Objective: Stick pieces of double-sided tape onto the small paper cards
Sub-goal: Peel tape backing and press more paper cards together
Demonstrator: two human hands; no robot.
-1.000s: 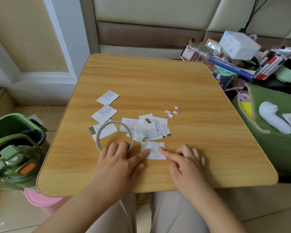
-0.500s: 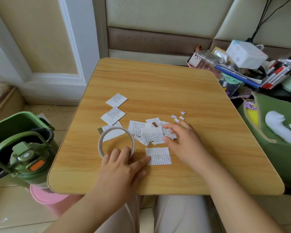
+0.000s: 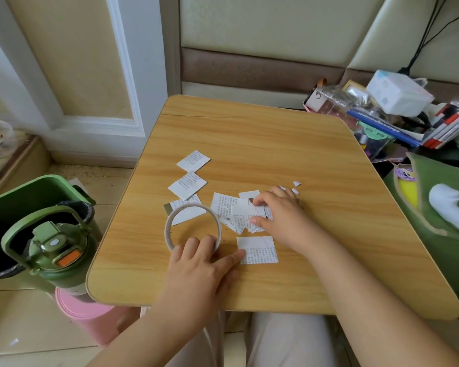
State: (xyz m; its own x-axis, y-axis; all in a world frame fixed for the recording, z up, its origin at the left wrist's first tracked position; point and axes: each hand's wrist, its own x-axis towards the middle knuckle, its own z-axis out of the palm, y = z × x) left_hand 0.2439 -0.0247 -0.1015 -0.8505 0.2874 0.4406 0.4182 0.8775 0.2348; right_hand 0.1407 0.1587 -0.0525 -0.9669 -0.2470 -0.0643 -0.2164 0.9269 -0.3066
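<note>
A thin white ring of double-sided tape (image 3: pixel 170 221) lies flat on the wooden table (image 3: pixel 276 144). My left hand (image 3: pixel 199 268) rests at the ring's near edge, fingers on it, thumb touching the left edge of a single printed paper card (image 3: pixel 259 250). Beyond that card lies a heap of several small printed cards (image 3: pixel 236 210). My right hand (image 3: pixel 281 215) is on the heap's right side, thumb and fingers curled onto the cards. Two more cards (image 3: pixel 193 160) (image 3: pixel 187 185) lie apart to the left, a third (image 3: pixel 188 211) partly under the ring.
Tiny white paper scraps (image 3: pixel 296 184) lie just beyond my right hand. A green bin (image 3: pixel 19 197) and green bottle (image 3: pixel 56 250) stand left of the table, a pink stool (image 3: pixel 85 319) below. A green bag (image 3: pixel 440 202) and cluttered stationery (image 3: pixel 398 115) crowd the right side.
My right hand left the single near card and reached forward to the heap of cards, now gripping at them. My left hand stayed on the tape ring.
</note>
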